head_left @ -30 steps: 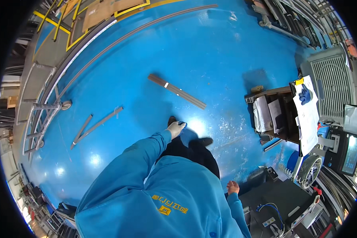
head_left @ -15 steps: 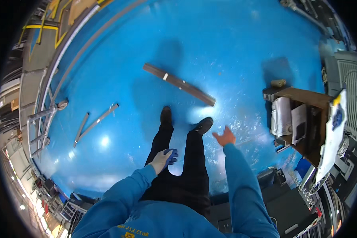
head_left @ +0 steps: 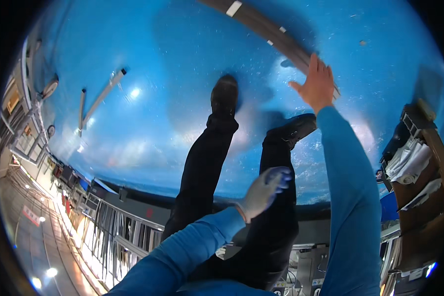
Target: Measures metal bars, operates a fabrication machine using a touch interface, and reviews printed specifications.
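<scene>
A long dark-brown bar point(head_left: 275, 35), apparently made of lengths lying side by side, rests on the blue floor with small white labels on it. My bare right hand point(head_left: 320, 85) reaches to its near right end, fingers stretched over it and thumb out to the side. Whether the fingers touch the bar is not clear. My left hand point(head_left: 264, 193) wears a pale glove with blue fingertips. It is at my right thigh, its fingers loosely bent and slightly apart, holding nothing that I can see. The bar's far end runs out of view at the top.
Two thin tubes, one longer point(head_left: 103, 98) and one shorter point(head_left: 82, 111), lie on the floor to the left. Beyond them is a wheeled metal cart point(head_left: 30, 143). A brown shelf unit point(head_left: 436, 150) holding white papers point(head_left: 408, 160) stands at the right. Metal racking point(head_left: 118, 237) runs behind my legs.
I have bent lower, so the bar looks bigger and nearer. My right hand has come forward from open air to the bar's right end. My left hand has shifted right to the right thigh.
</scene>
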Action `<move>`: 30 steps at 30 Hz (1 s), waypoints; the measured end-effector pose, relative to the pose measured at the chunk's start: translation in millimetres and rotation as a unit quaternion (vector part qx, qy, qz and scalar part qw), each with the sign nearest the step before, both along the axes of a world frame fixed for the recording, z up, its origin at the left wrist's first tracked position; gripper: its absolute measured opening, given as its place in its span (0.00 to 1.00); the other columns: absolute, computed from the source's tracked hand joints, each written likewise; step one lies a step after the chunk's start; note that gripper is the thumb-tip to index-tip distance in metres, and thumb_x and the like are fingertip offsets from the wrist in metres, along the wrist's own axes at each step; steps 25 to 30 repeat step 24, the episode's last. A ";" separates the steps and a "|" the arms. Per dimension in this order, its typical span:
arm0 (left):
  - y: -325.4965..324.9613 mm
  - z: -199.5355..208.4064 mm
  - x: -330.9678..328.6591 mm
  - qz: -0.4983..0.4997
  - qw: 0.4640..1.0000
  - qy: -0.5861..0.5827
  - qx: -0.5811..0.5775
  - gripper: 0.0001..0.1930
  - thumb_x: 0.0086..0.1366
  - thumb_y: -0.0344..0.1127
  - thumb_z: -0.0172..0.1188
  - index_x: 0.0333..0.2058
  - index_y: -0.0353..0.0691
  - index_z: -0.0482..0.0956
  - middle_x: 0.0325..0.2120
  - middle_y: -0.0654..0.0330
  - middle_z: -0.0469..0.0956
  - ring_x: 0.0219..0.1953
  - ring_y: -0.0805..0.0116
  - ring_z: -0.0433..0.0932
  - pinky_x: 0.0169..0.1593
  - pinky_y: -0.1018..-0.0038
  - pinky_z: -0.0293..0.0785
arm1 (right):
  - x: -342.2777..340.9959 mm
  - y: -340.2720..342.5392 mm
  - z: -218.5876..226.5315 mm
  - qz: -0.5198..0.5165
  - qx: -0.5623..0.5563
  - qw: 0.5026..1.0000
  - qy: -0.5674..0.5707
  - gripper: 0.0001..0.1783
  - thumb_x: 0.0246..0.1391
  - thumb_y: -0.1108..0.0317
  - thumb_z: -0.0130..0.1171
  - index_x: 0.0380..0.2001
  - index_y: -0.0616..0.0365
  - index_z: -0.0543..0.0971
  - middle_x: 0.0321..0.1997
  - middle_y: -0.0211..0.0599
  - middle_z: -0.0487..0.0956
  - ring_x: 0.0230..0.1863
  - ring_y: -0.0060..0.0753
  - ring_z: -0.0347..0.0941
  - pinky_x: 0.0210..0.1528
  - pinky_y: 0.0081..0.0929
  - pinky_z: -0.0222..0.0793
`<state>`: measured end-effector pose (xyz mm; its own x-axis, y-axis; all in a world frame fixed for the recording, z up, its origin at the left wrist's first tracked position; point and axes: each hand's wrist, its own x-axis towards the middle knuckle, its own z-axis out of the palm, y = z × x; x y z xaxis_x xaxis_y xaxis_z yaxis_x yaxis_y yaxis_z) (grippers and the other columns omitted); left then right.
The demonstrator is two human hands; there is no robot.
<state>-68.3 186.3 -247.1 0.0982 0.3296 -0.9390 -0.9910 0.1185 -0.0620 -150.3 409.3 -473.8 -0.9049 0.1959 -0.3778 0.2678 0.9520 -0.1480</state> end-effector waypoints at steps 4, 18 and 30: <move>14.6 6.6 -25.0 0.071 0.996 -0.046 0.042 0.22 0.74 0.43 0.51 0.60 0.38 0.71 0.53 0.52 0.76 0.53 0.63 0.77 0.59 0.70 0.72 | -25.0 -21.3 -48.3 0.004 -0.007 1.000 0.012 0.56 0.43 0.44 0.74 0.67 0.63 0.59 0.63 0.49 0.71 0.61 0.51 0.68 0.68 0.45 0.60; 33.6 -2.0 -36.9 0.112 0.992 -0.033 0.040 0.24 0.75 0.48 0.49 0.61 0.40 0.70 0.56 0.49 0.75 0.55 0.56 0.77 0.60 0.64 0.73 | -49.2 -19.7 -83.8 -0.024 0.007 0.999 -0.023 0.40 0.42 0.50 0.75 0.54 0.55 0.68 0.49 0.42 0.72 0.50 0.50 0.72 0.50 0.43 0.74; 36.0 -7.2 -38.6 0.118 0.991 -0.062 0.033 0.22 0.74 0.43 0.51 0.61 0.40 0.69 0.55 0.50 0.74 0.59 0.60 0.74 0.66 0.70 0.66 | -31.4 0.1 -38.8 -0.041 -0.101 0.988 -0.106 0.38 0.42 0.50 0.74 0.52 0.56 0.68 0.52 0.44 0.70 0.55 0.52 0.72 0.53 0.41 0.75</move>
